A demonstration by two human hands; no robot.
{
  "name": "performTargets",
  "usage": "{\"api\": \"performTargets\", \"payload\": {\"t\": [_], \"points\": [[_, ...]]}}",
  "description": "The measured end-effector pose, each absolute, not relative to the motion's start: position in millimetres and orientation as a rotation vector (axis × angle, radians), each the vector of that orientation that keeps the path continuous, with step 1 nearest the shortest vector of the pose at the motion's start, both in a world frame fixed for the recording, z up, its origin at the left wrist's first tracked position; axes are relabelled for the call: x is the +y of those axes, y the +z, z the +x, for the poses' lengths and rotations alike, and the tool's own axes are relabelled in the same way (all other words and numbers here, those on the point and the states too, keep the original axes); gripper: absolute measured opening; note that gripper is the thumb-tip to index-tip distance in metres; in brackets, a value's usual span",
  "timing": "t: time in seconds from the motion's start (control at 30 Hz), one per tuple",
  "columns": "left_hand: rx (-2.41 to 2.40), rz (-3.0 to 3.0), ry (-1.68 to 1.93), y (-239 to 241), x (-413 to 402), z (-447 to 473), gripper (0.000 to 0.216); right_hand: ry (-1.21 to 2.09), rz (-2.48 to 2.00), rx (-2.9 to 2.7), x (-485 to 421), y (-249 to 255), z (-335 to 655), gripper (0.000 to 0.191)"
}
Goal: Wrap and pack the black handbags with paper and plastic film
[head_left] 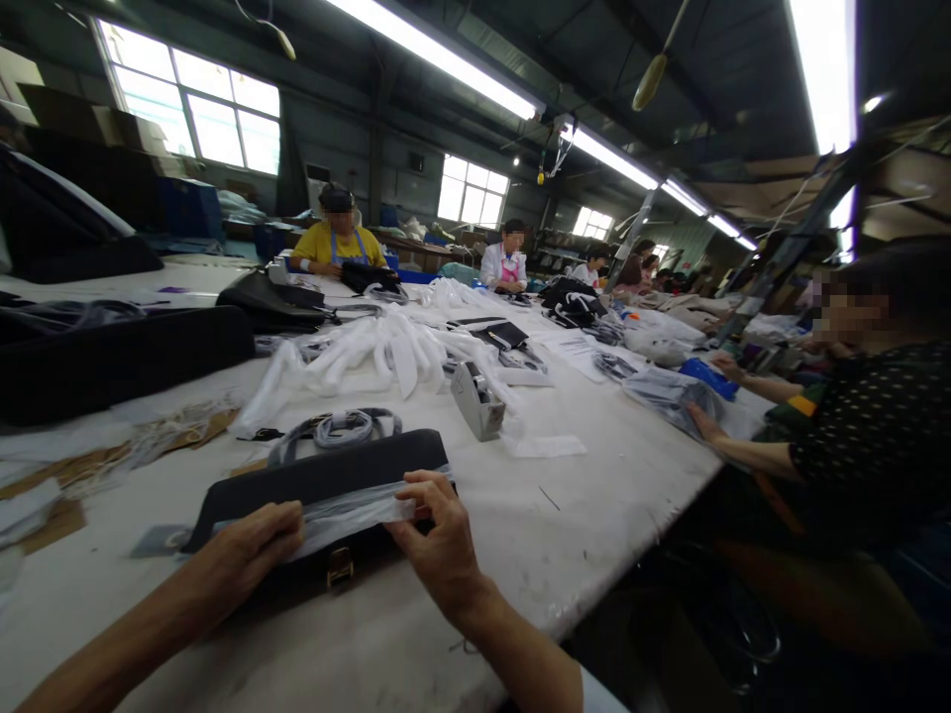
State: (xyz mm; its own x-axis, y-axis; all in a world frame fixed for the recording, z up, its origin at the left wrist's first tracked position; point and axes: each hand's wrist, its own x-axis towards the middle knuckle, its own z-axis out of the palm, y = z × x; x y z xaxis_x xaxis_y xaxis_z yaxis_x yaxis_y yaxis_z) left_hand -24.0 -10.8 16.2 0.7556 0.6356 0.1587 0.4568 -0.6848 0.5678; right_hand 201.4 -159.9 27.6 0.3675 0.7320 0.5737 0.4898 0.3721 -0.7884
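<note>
A black handbag (319, 480) with a gold clasp (340, 567) lies on the white table (594, 495) right in front of me. A strip of clear plastic film (349, 515) runs across its flap. My left hand (249, 550) pinches the left end of the film, fingers closed on it. My right hand (438, 540) grips the right end of the film against the bag's edge. A grey strap (334, 431) wrapped in plastic lies just behind the bag.
A tape dispenser (477, 399) stands mid-table, with white wrapped straps (371, 356) behind it. Black bags (111, 361) are stacked at left. A person in a dotted black top (869, 436) works at right on a plastic bag (673, 391). Other workers sit farther along.
</note>
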Motion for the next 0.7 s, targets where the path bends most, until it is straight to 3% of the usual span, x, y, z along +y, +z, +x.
{"api": "performTargets", "payload": {"t": [0.5, 0.7], "points": [[0.813, 2.395, 0.371, 39.8, -28.1, -19.2, 0.026, 0.125, -1.371, -1.387, -169.6, 25.6, 210.5, 0.008], [0.832, 2.397, 0.363, 45.7, -32.6, -18.1, 0.026, 0.137, -1.401, -1.426, -169.4, 27.5, 214.3, 0.02]]}}
